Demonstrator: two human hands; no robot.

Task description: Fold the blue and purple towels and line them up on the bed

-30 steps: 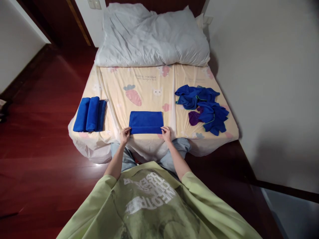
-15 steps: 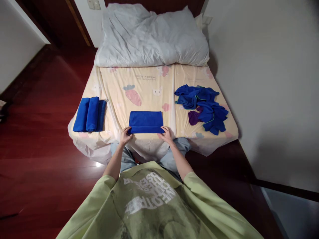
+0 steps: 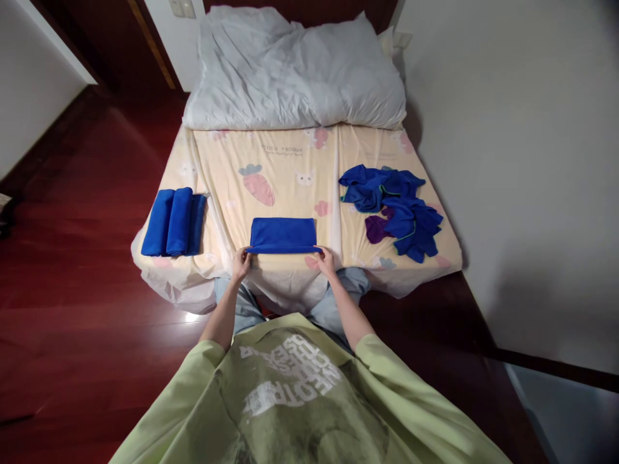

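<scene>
A folded blue cloth (image 3: 283, 233) lies near the front edge of the bed, its near edge raised in a narrow strip. My left hand (image 3: 241, 263) pinches the left end of that strip, and my right hand (image 3: 325, 261) pinches the right end. To the left are several folded blue cloths (image 3: 178, 221), side by side and partly overlapping. On the right lies a crumpled pile of blue cloths (image 3: 413, 222) with green edging, and a purple cloth (image 3: 376, 229) shows among them.
The bed (image 3: 290, 177) has a pale yellow patterned sheet. A grey-white quilt (image 3: 294, 71) is bunched at its far end. A wall (image 3: 507, 161) stands close on the right, and dark red floor (image 3: 87, 258) extends on the left.
The near edge of the middle cloth has been lifted and drawn up into a narrower strip. Both my hands have closed on its ends and shifted slightly.
</scene>
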